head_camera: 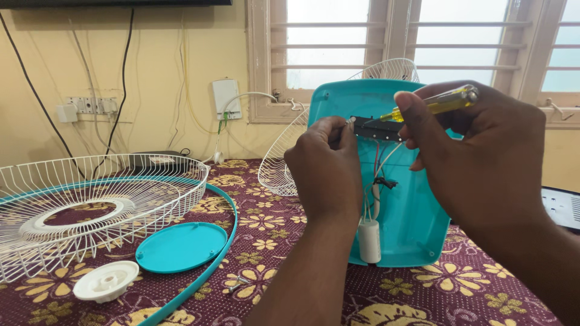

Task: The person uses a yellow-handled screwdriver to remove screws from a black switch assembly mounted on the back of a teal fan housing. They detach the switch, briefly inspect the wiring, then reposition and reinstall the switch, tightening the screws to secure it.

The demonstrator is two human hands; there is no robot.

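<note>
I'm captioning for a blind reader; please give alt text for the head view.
Left hand and right hand hold a black switch block above a teal fan housing, the right gripping a yellow screwdriver. A white fan grille lies left.

bright daylight | window (423,42) glare, perhaps overexposed | sharp focus

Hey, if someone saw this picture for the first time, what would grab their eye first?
Probably the two hands at centre: the left hand pinches a black switch block, while the right hand holds a yellow-handled screwdriver against it. Behind them stands a turquoise fan housing; a white wire fan guard lies at left.
</note>
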